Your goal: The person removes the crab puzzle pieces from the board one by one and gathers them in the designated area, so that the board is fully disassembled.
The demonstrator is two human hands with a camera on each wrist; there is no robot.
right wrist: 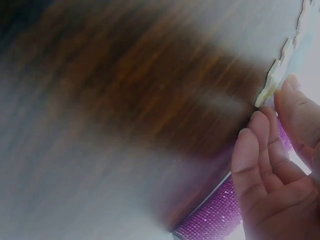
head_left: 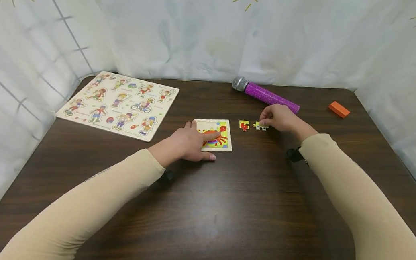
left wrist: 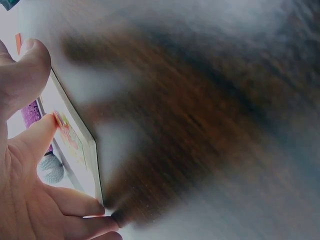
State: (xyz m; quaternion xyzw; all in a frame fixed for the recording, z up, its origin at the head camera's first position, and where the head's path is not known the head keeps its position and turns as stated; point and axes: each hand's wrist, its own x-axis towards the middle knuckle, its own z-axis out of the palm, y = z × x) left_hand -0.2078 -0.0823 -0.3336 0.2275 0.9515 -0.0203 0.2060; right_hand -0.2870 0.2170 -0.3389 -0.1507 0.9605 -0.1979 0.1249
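My left hand rests across the left side of a small framed crab puzzle, fingers spread. In the left wrist view the index fingertip touches the crab picture, with other fingers along the frame's edge. To the right, my right hand pinches a puzzle piece between thumb and fingers, low over the table. Part of that piece is hidden behind the thumb in the right wrist view. Another puzzle piece, yellow with red, lies between the frame and the right hand.
A purple glitter microphone lies just behind the right hand. At the far left is a large wooden picture board with cartoon children. An orange block sits at the back right. White curtains hang behind the dark table.
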